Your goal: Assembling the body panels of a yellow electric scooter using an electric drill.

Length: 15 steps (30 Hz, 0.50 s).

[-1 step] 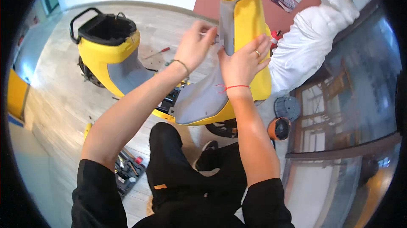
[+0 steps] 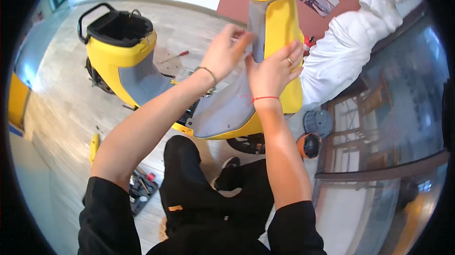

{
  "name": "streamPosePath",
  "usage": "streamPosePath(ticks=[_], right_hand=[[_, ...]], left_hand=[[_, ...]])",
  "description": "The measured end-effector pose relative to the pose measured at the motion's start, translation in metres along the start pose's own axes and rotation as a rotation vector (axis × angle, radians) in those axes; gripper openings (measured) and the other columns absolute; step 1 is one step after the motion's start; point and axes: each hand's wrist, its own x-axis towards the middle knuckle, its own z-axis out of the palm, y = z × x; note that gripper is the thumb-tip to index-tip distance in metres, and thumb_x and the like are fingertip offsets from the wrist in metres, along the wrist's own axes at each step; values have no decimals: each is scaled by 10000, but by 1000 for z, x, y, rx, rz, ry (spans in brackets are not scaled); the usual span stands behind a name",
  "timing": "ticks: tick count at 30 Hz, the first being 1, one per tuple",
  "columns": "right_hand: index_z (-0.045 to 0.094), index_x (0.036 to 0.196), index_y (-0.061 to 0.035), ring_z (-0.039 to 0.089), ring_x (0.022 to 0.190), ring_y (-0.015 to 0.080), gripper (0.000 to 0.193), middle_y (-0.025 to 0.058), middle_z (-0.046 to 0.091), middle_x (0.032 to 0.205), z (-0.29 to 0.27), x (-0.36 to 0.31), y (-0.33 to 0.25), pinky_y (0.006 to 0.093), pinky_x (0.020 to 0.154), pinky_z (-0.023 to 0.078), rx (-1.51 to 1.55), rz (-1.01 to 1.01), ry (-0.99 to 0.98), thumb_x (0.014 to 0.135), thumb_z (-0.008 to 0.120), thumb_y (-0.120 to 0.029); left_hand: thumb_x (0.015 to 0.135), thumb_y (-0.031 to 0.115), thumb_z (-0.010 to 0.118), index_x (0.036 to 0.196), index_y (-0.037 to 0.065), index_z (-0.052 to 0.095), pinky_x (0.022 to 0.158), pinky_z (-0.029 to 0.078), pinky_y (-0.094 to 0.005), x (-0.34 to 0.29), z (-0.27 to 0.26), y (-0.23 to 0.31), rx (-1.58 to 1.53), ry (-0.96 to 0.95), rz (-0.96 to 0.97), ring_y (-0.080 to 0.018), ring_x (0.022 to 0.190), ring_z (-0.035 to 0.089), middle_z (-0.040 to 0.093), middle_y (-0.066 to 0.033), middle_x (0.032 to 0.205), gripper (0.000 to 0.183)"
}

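A yellow and grey scooter (image 2: 220, 115) stands in front of me, its seat section open on the left. My left hand (image 2: 227, 52) is beside the grey inner side of the upright front panel (image 2: 279, 25). Its thumb and fingers are bent together, slightly smeared; anything between them is hidden. My right hand (image 2: 274, 74) lies against the yellow face of that panel, fingers stretched out. Under my left forearm, part of an opened compartment (image 2: 191, 110) shows in the footboard.
A red-handled screwdriver (image 2: 177, 56) lies on the floor behind the scooter. A tool case (image 2: 141, 189) and a yellow piece (image 2: 94, 148) lie at left. A white draped statue (image 2: 339, 46), an orange-rimmed container (image 2: 309, 145) and a glass-fronted frame (image 2: 379, 172) stand at right.
My left hand has shifted a little right, closer to the front panel's grey side. My right hand stays against the panel. The whole view has shifted slightly.
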Motion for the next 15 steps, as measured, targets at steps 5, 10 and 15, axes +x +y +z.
streamPosePath(ticks=[5,10,15], right_hand=[[80,1389,127,195,1335,441,736,332,186,1409,15,2,13,543,1082,164,12,-78,73,903,461,-272],[50,1387,136,183,1335,450,749,338,164,1412,14,2,15,517,1084,174,-71,-135,54,915,456,-279],[13,1394,123,178,1347,449,867,345,145,1422,9,1,10,499,1085,203,-86,-82,-19,879,538,-335]], left_hand=[[795,548,611,949,-75,525,742,490,-413,-10,29,9,208,-92,15,-382,845,624,625,-261,897,647],[798,550,602,862,-54,521,735,480,-427,-10,45,6,27,12,-83,-395,867,611,622,-252,842,613],[798,489,616,785,-33,528,735,463,-456,-9,45,1,54,35,-14,-401,802,596,607,-247,797,530]])
